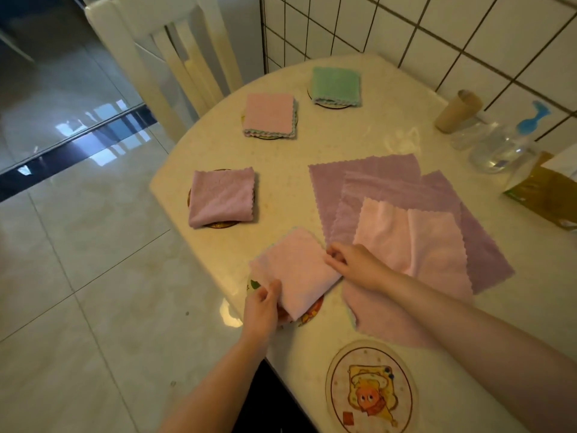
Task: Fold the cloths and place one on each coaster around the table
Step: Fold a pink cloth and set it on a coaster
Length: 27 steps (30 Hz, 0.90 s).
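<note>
Pink terry makes up the folded cloth (293, 270) that both hands hold at the near edge of the cream bench (359, 142). Nearest of all, a bare round coaster (371, 389) with a cartoon print lies by the bench's near rim; a small red square on it may carry writing, but it is too small to read. The left hand (260, 310) grips the cloth's near corner, its fingers (265, 293) curled round the edge with the thumb on top. The right hand (356, 265) pinches the cloth's right edge, its fingers (335, 254) bent tightly together. This cloth lies over a second printed coaster (309, 310), which peeks out at both sides beneath it.

Just right of the hands, 3 unfolded cloths lie stacked flat: a pale pink cloth (415, 242) on top of 2 lilac cloths (374, 182), with the right forearm crossing them.

Further off, 3 more folded cloths each sit on a coaster: a mauve cloth (221, 196), then a pink one (270, 115), then a green cloth (336, 85) farthest away.

At the far right stand a cardboard tube (457, 112), a clear bottle with a blue pump (505, 145) and a yellow-green box (543, 192); no label can be read. A pale chair (168, 57) stands behind the bench, against a white tiled wall (437, 32).
</note>
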Each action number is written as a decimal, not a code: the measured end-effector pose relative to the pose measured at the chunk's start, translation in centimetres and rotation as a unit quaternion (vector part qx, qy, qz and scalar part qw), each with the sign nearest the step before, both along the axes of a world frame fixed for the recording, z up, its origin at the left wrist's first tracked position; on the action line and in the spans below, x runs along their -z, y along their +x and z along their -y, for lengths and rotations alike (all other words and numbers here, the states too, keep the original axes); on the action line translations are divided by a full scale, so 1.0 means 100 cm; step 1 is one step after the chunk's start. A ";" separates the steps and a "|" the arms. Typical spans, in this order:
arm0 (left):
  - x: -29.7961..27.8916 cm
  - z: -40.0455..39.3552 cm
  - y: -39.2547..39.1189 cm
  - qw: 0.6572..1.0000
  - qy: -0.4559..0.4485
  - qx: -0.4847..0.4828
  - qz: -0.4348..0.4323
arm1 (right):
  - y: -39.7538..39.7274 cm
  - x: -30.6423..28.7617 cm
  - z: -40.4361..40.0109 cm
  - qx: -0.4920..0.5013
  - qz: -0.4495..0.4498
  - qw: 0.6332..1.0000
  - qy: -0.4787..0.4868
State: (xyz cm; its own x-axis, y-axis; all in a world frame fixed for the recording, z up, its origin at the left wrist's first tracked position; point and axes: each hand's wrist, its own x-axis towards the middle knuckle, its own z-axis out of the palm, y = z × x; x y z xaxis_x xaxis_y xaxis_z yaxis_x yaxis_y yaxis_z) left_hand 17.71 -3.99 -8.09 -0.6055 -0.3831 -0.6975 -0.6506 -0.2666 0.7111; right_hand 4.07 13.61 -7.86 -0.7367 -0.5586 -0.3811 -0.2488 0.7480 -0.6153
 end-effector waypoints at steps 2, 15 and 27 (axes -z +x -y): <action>0.003 0.004 -0.004 0.999 0.022 0.001 0.033 | 0.001 0.007 0.007 0.011 -0.010 0.999 0.042; 0.003 0.000 0.011 0.988 -0.111 0.058 0.094 | -0.011 0.007 0.023 -0.038 -0.016 0.984 0.174; 0.003 -0.004 0.004 0.990 -0.063 -0.024 0.127 | -0.042 -0.004 0.079 0.084 0.053 0.986 0.135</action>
State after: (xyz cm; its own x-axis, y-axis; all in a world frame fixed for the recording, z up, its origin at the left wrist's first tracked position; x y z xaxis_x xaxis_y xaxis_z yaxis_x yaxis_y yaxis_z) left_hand 18.13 -3.63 -8.39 -0.3957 -0.5015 -0.7694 -0.8013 -0.2207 0.5560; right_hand -0.15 5.67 -7.48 -0.7586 -0.2996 -0.5786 -0.0525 0.9133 -0.4040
